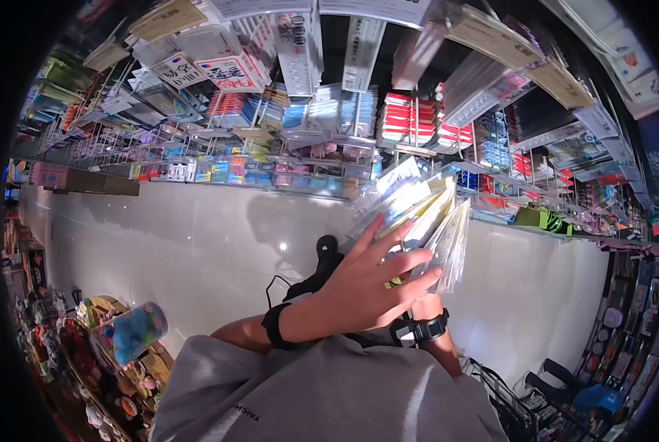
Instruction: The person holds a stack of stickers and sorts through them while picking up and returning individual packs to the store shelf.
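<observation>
A thick bundle of clear plastic packets (447, 221), with white and yellowish papers or cards inside, fans out in front of me. My left hand (366, 283) reaches across its near end from the left, fingers spread and touching the packets; its thumb is hidden. My right hand (427, 305) is underneath, mostly covered by the left hand and the bundle, and holds the packets at their near end. A black band (272, 324) circles my left wrist, and a black watch (431, 326) is on my right.
Shelves and hooks of packaged goods (329, 110) run along the far side, with price cards (495, 37) above. Pale glossy floor (197, 228) lies below. At lower left stand plush toys (72, 353) and a clear tub (134, 331). A bent person (594, 398) is at lower right.
</observation>
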Demonstrator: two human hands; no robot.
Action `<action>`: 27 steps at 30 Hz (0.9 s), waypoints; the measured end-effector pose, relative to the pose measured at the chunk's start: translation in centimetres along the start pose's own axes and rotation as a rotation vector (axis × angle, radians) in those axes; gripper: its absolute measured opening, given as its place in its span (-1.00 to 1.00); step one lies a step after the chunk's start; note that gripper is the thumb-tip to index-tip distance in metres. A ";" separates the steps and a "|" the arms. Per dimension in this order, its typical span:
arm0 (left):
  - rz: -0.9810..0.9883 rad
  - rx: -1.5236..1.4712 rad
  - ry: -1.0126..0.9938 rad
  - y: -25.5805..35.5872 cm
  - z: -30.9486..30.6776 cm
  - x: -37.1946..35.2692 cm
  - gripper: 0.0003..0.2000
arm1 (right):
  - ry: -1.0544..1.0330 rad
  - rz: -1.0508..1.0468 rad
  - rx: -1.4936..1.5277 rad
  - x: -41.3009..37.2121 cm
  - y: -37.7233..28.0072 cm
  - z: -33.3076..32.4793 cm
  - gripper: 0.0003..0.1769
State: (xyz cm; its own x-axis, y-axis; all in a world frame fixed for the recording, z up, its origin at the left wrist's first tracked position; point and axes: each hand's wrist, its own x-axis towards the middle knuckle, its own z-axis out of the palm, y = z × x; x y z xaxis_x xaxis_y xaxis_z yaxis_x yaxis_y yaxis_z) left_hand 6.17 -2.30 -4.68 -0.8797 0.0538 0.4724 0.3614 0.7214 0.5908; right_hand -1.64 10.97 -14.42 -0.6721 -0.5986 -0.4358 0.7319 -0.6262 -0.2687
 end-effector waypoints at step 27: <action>-0.151 0.043 0.465 2.4 3.0 4.7 -0.56 | -0.027 -0.065 -0.115 2.4 -4.8 -1.5 -0.09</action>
State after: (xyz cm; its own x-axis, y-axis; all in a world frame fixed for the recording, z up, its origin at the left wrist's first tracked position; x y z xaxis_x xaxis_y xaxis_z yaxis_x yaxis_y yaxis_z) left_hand 1.92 1.79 -3.01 -0.6865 -0.3607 0.6313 0.2183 0.7259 0.6522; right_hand -6.65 13.29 -15.46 -0.7198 -0.5732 -0.3914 0.6940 -0.6031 -0.3932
